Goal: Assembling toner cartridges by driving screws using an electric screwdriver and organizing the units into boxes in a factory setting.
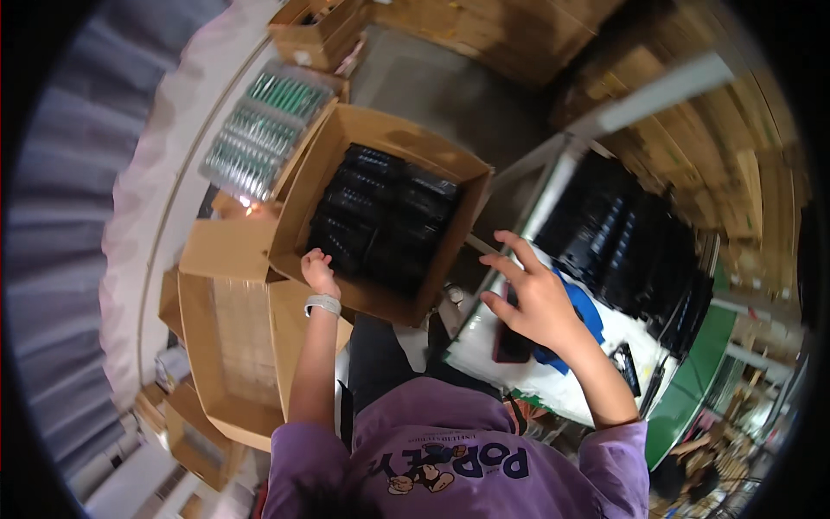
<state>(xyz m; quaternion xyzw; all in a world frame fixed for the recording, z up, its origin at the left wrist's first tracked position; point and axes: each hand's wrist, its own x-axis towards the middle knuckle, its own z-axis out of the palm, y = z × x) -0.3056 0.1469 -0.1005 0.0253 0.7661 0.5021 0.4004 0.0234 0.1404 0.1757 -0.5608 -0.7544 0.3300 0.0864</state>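
My left hand, with a grey band at its wrist, is at the near left rim of an open cardboard box. Its fingers are curled together and no object shows in them. Rows of black plastic-looking packs fill much of that box. My right hand hovers over the white-covered table on the right, fingers spread and holding nothing. Below and beside it are a dark phone-like slab and a blue item, partly hidden by the hand.
Many black packs line the table's far side. A second open cardboard box stands at left. Beyond it, clear trays hold green and silvery pieces. Stacked cartons and a metal post border the far side; a curtain hangs left.
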